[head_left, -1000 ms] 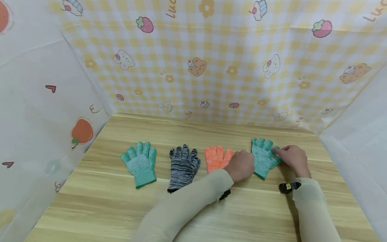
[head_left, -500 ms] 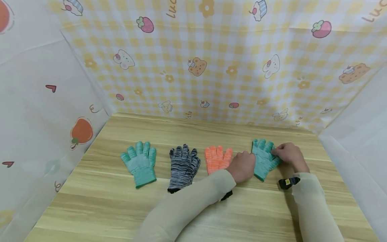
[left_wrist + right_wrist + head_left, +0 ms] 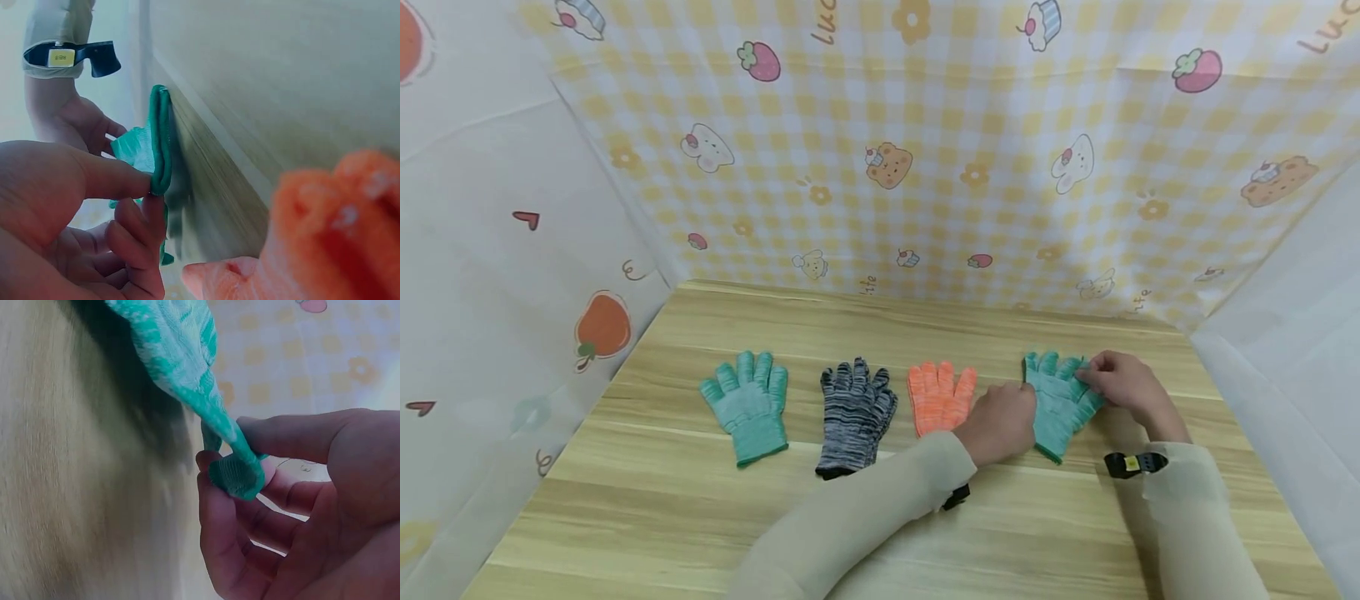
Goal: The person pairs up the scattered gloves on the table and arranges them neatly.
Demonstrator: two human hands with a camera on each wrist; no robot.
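Note:
A mint-green knitted glove (image 3: 1058,404) at the right of the row is held between both hands. My left hand (image 3: 1000,423) pinches its left edge; in the left wrist view the thumb and forefinger close on the folded green fabric (image 3: 160,140). With thumb and fingers, my right hand (image 3: 1131,387) pinches a fingertip of the glove, which bends over between them in the right wrist view (image 3: 240,478). An orange glove (image 3: 942,396) lies right beside my left hand, its lower part hidden behind that hand and sleeve.
A grey-and-black striped glove (image 3: 853,417) and another mint-green glove (image 3: 745,408) lie further left on the wooden table (image 3: 647,517). A yellow checked cloth (image 3: 940,108) hangs behind the table, and white cloth (image 3: 482,333) stands at the left side.
Both hands keep their hold on the mint-green glove, which has shifted slightly toward me and looks spread a little wider. My right hand has moved slightly right. The other gloves have stayed put.

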